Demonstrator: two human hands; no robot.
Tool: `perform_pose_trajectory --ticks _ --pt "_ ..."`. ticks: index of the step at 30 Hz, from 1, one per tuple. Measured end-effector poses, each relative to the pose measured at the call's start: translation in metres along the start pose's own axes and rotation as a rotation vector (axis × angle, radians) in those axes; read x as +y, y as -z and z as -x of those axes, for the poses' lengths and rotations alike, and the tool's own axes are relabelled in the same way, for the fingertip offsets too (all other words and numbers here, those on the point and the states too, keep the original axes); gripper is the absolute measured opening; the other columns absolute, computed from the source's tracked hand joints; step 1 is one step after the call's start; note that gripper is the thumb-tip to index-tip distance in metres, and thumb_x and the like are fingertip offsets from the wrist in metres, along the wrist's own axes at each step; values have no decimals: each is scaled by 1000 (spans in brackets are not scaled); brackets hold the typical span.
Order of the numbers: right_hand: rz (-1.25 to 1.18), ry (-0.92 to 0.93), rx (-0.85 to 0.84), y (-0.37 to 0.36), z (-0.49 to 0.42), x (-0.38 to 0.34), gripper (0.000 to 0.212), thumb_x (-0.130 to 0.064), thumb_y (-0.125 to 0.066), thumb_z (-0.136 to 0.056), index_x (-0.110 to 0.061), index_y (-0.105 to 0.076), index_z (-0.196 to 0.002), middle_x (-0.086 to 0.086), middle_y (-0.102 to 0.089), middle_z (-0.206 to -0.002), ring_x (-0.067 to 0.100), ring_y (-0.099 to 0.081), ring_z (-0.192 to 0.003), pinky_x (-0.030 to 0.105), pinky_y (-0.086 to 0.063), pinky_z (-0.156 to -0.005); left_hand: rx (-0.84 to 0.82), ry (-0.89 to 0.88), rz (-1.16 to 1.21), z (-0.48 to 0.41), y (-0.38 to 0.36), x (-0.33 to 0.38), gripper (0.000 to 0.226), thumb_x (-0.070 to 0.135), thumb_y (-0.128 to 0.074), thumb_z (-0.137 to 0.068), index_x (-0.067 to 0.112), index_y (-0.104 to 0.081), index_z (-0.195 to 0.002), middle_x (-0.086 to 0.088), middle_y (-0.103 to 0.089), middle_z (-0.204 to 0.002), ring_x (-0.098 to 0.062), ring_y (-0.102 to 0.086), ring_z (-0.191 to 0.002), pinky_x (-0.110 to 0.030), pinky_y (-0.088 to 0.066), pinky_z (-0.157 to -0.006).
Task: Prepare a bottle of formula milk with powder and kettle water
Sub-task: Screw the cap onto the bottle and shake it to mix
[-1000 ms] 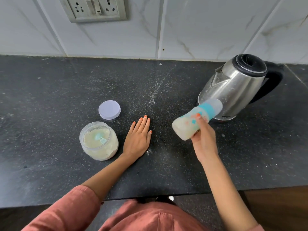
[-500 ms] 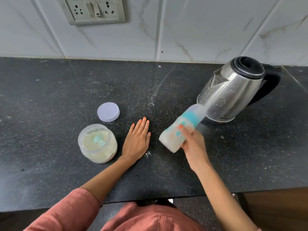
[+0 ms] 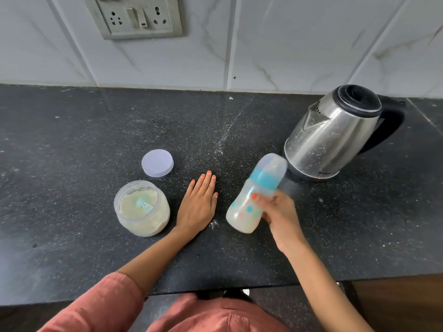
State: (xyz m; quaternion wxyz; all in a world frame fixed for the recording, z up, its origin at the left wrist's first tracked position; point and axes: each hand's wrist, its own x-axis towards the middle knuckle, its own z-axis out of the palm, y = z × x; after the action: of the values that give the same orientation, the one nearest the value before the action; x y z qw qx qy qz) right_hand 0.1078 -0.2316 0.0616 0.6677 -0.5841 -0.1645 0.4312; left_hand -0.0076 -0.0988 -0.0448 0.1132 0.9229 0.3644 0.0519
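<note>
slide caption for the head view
Right hand grips the capped, milk-filled bottle tilted beside the kettle; left hand rests flat by the open powder jar.

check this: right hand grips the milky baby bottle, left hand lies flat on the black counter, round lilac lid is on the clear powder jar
One error: the head view shows the round lilac lid lying on the black counter, beside the open clear powder jar. The rest stands.
</note>
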Motion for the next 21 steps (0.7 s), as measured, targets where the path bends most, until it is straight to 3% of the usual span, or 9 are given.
perform_pose_trajectory --ticks 2,4,7,10,12,15,17,19,21 --pt "-303 13 158 2 -12 -7 18 -18 -60 -78 -15 -62 -96 -5 -70 -89 6 -66 -81 26 -56 -72 8 -1 0 0 0 0 75 45 11 -84 13 -11 -148 -1 -8 -157 -16 -6 -145 -28 6 -112" --pt "-430 43 231 2 -18 -8 18 -17 -53 -88 -17 -58 -105 -3 -67 -99 4 -65 -84 24 -56 -72 8 -2 2 0 0 0 74 44 10 -84 13 -12 -148 -1 -8 -157 -16 -7 -145 -28 6 -113" --pt "-110 -24 66 -4 -5 4 15 -15 -64 -77 -18 -62 -92 -6 -71 -84 8 -66 -80 27 -54 -74 5 -3 4 0 -1 -1 74 44 9 -84 12 -13 -148 -1 -8 -156 -17 -8 -145 -29 5 -113" --pt "93 -46 -111 -1 5 8 35 -19 -84 -54 -15 -67 -85 -4 -73 -77 12 -67 -78 23 -55 -69 -4 -1 -5 -1 -1 0 75 45 11 -83 13 -11 -148 -1 -7 -157 -16 -6 -145 -29 6 -112" --pt "-124 8 -42 -1 -2 0 43 -28 -83 -53 -14 -65 -89 -4 -74 -79 8 -68 -77 23 -56 -67 -2 0 -4 -1 0 1 75 45 12 -83 13 -10 -148 -1 -7 -157 -15 -5 -145 -28 6 -113" --pt "-435 61 179 -3 -14 -4 19 -20 -61 -80 -19 -59 -99 -6 -71 -88 4 -67 -81 22 -56 -69 2 -1 -6 0 0 0 75 45 12 -83 13 -9 -148 0 -6 -157 -15 -4 -145 -28 6 -113" --pt "-297 22 119 -7 -9 2 20 -15 -61 -79 -19 -59 -98 -5 -69 -90 6 -67 -81 23 -57 -70 2 1 -13 0 -1 0 75 45 12 -83 13 -9 -148 -1 -6 -157 -15 -4 -145 -28 6 -113" --pt "13 -32 -44 -6 2 10 37 -14 -78 -60 -18 -62 -93 -5 -71 -84 10 -67 -81 24 -55 -69 -5 2 -17 -1 -1 0 76 45 13 -82 13 -9 -148 -1 -6 -157 -16 -4 -145 -28 7 -112" --pt "172 -37 -148 -1 6 10 43 -18 -82 -51 -16 -65 -90 -5 -73 -81 10 -67 -81 24 -54 -71 -8 3 -18 -2 -1 0 76 45 13 -82 13 -9 -148 -1 -7 -157 -16 -5 -145 -28 7 -112"
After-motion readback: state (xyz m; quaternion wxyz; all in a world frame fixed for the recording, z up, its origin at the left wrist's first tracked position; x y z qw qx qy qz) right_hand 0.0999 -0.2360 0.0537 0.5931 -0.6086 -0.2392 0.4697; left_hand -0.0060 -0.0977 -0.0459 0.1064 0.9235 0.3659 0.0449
